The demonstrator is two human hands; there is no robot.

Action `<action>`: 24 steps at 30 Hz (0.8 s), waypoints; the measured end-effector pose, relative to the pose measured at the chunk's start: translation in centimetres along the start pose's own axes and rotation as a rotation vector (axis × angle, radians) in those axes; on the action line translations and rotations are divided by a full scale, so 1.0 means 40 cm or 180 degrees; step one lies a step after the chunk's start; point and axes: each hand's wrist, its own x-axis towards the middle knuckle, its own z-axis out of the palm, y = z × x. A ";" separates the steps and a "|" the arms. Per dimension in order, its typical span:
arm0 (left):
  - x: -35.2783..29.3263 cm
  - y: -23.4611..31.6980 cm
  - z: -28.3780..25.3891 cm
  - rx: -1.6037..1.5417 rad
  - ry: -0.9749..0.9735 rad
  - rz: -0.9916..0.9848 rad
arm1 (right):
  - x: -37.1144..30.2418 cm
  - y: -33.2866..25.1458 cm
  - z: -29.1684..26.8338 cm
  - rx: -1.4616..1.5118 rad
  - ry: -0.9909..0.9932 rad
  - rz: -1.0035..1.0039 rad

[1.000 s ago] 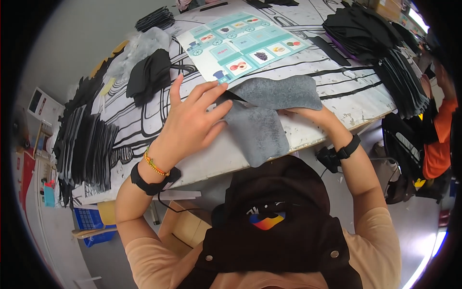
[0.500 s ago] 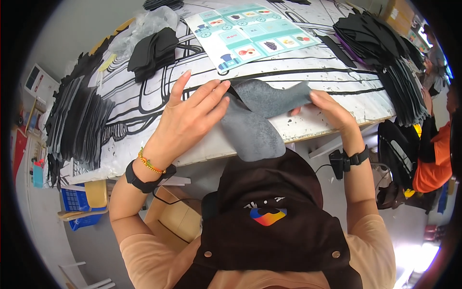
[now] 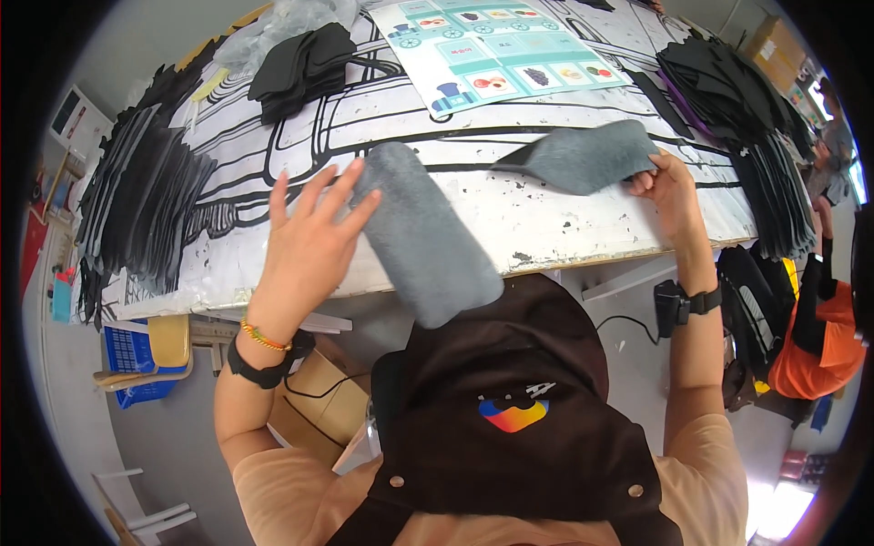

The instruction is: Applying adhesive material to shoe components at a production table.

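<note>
A grey, round-cornered fabric piece [image 3: 426, 241] lies at the table's near edge, its lower end jutting out over my apron. My left hand [image 3: 314, 238] has its fingers spread, the fingertips at that piece's upper left edge. Further right, a second grey fabric piece [image 3: 587, 156] is raised and curled, its left end folded to a dark point. My right hand [image 3: 672, 193] pinches this one by its right end, fingers curled. The two pieces are apart.
Stacks of dark fabric pieces stand at the left [image 3: 150, 218] and right [image 3: 769, 182] of the table. A black folded pile [image 3: 305, 71] and a picture sheet [image 3: 492, 55] lie farther back. Below are a cardboard box [image 3: 319, 405] and a blue basket [image 3: 132, 359]. A person in orange [image 3: 819, 350] is at right.
The two grey pieces, overlapping before, are now separated. My right hand has moved right with one; my left hand has shifted left and the other lies beside it.
</note>
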 end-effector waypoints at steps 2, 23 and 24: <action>-0.018 -0.016 -0.006 -0.0260 -0.0251 -0.0213 | -0.007 -0.032 -0.064 -0.0801 0.0041 0.0211; -0.055 -0.007 0.035 -0.0987 -0.0113 -0.0673 | 0.031 -0.010 -0.043 -0.2240 0.1034 -0.1707; -0.049 -0.005 0.039 -0.1008 -0.0036 -0.0650 | 0.039 -0.007 -0.049 -0.2521 0.1227 -0.1932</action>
